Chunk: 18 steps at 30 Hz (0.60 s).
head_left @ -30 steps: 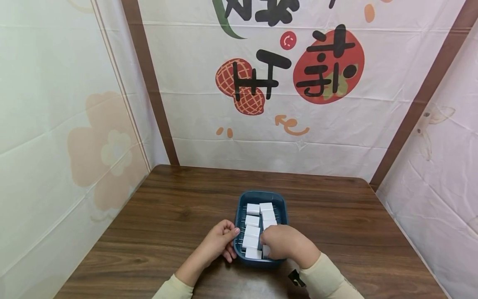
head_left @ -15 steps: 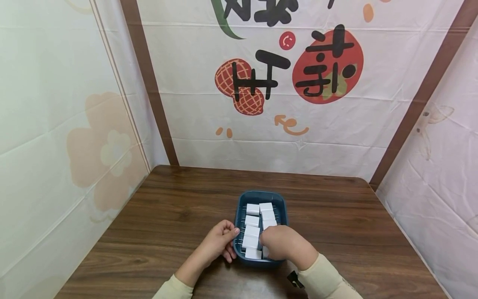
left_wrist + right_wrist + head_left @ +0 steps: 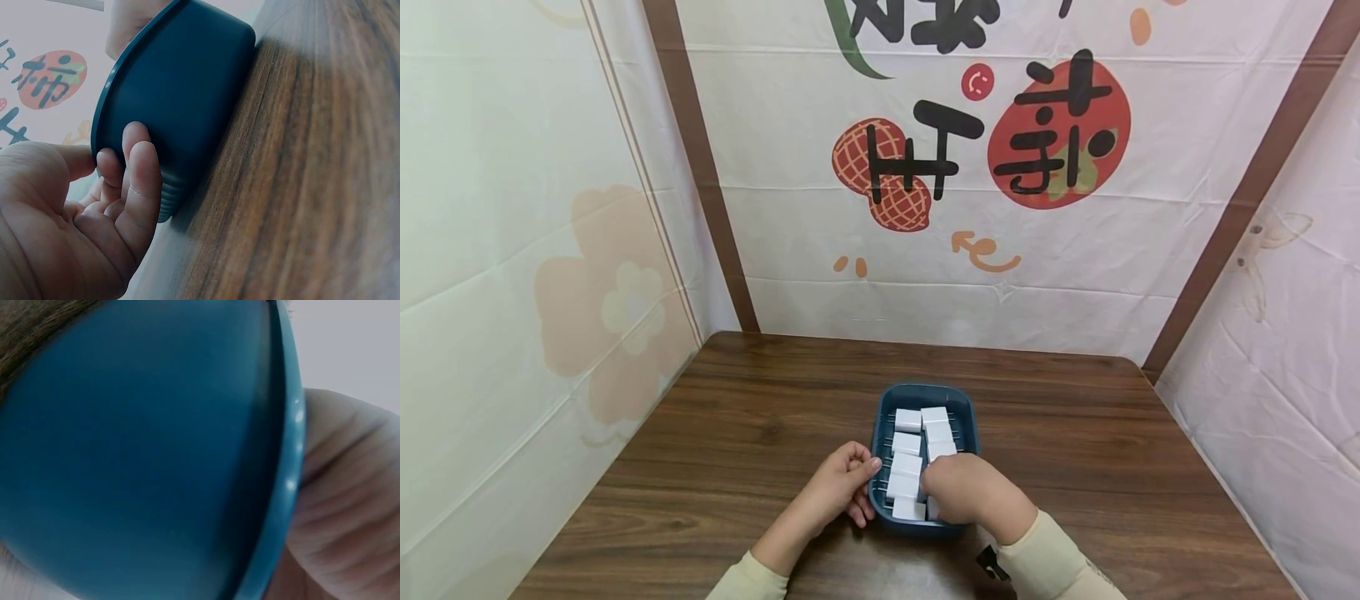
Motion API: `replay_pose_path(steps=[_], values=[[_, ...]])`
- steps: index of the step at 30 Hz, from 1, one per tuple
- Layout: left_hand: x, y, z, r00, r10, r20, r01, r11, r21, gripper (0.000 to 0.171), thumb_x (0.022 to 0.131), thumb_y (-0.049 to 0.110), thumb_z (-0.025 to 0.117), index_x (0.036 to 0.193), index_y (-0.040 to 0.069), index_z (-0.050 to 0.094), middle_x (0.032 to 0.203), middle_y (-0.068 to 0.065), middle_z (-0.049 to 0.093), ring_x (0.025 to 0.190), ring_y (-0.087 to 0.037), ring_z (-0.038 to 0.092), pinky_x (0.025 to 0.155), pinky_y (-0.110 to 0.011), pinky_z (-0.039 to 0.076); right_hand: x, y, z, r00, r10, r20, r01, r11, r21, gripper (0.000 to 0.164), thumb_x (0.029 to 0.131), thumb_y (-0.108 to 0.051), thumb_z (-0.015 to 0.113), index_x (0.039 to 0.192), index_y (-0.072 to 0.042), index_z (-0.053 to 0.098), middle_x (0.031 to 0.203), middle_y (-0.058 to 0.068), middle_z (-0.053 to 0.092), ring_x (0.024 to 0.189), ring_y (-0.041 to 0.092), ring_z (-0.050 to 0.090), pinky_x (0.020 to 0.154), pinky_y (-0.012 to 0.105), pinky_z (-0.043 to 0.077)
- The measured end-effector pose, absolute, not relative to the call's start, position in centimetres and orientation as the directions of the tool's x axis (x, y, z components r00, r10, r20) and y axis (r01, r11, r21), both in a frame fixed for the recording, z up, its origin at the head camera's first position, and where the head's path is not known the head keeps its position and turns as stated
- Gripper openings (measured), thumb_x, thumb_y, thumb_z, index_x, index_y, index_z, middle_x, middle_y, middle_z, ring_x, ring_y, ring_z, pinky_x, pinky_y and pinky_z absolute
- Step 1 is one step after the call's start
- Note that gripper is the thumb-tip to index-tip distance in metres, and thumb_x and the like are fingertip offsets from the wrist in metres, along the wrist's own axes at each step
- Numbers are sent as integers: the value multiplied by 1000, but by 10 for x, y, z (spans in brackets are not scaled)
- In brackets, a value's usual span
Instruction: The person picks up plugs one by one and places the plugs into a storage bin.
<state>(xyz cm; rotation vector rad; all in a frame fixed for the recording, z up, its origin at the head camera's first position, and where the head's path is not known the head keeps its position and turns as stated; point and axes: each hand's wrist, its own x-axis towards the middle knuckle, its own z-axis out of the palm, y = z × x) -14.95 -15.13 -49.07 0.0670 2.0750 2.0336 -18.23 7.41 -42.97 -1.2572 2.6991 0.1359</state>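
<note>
A dark blue plastic bin [image 3: 925, 388] stands on the table with white rectangular blocks [image 3: 905, 475] in two rows inside it. On its left side my left hand [image 3: 842, 482] pinches the rim, thumb on top and fingers against the outer wall, as the left wrist view shows. My right hand [image 3: 970, 490] reaches over the right rim into the front right part of the bin. Its fingers curl down around a white block [image 3: 933, 508], mostly covered by the hand; the fingertips are hidden. In the right wrist view the bin wall [image 3: 137, 450] hides most of that hand.
The brown wooden table [image 3: 760, 400] extends around the bin on all sides. Printed fabric [image 3: 820, 283] hangs behind it and at both sides. A black buckle [image 3: 992, 563] hangs by the right sleeve [image 3: 1048, 554].
My right hand and sleeve have shifted very slightly left, covering a little more of the front right block. The left hand, bin and other blocks stay put.
</note>
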Motion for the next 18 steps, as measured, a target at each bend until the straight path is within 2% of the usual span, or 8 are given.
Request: replay_pose_path(steps=[5,18], values=[[-148,-151,-490,-971,196,-138,-134,37,990,30,106,29,58,110,2,46,66,-7,61,51,-20,64,41,-29,54,-182,74,-430,-635,-749,-190,-764,646,8,11,82,-19,84,91,-20,79,78,-7,69,61,7,51,67,26,57],[-148,-150,-488,-971,197,-133,-129,34,991,29,106,29,58,109,3,46,65,-7,61,51,-19,64,41,-28,54,-182,73,-432,-619,-766,-177,-780,626,18,10,80,-16,85,83,-20,77,69,-8,63,57,8,48,56,25,48]])
